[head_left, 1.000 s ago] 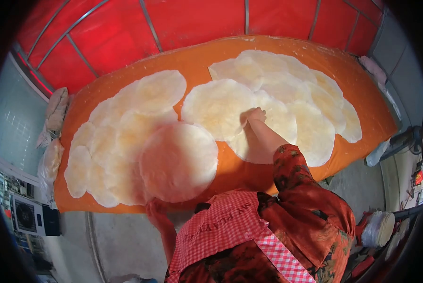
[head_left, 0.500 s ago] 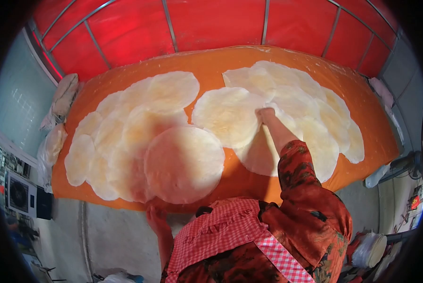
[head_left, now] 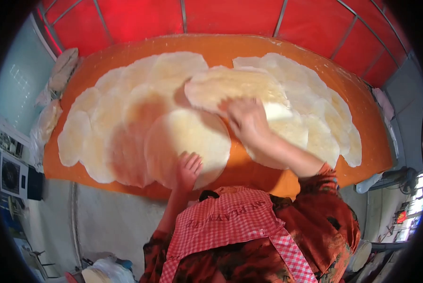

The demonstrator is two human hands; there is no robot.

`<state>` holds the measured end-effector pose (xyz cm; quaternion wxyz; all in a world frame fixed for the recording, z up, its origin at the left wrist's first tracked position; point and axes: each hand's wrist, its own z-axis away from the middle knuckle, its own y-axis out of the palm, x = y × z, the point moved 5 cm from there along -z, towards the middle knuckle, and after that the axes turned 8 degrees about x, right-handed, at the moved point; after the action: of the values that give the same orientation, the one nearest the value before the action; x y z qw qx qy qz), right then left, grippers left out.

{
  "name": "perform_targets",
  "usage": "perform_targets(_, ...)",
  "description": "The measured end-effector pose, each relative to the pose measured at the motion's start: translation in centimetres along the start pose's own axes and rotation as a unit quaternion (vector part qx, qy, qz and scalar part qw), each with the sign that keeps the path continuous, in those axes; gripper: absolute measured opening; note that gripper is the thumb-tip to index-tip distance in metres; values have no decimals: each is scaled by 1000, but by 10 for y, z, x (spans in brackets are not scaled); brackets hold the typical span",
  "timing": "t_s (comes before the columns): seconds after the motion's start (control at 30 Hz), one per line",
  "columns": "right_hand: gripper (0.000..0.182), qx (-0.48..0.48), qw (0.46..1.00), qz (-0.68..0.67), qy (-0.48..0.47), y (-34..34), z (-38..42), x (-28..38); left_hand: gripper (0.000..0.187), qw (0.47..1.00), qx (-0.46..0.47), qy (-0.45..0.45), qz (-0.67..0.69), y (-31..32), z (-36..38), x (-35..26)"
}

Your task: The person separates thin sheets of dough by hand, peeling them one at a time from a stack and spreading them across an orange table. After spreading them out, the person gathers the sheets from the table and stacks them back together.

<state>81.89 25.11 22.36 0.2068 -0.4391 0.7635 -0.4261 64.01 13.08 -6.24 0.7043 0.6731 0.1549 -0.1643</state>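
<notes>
Thin round pale sheets [head_left: 136, 75] overlap in two groups on an orange cloth [head_left: 242, 162]. My left hand [head_left: 189, 169] lies with fingers spread on the front edge of the large round sheet [head_left: 199, 137] near the middle. My right hand [head_left: 246, 118] is blurred by motion at the lower edge of another sheet [head_left: 239, 87], which looks lifted and folded and lies between the two groups. Whether its fingers grip that sheet cannot be made out.
Red panels [head_left: 230, 16] with metal bars stand behind the cloth. Wrapped bundles [head_left: 63, 70] line its left side. A fan [head_left: 404, 179] is at the right, a boxy appliance [head_left: 12, 174] at the left. Bagged items [head_left: 110, 271] lie at the lower left.
My right hand has moved left and toward me, and the sheet by it has shifted and changed shape. My left hand has come up from the cloth's front edge onto the large sheet.
</notes>
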Motion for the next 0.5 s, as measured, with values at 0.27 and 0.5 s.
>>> perform_targets(0.27,72,358,930,-37,79,117,152,44,51,997,5,-76,33,4,-32,40)
perform_targets(0.5,69,310,916,-137,214,145,108,56,49,996,-17,-86,23,17,-42,36)
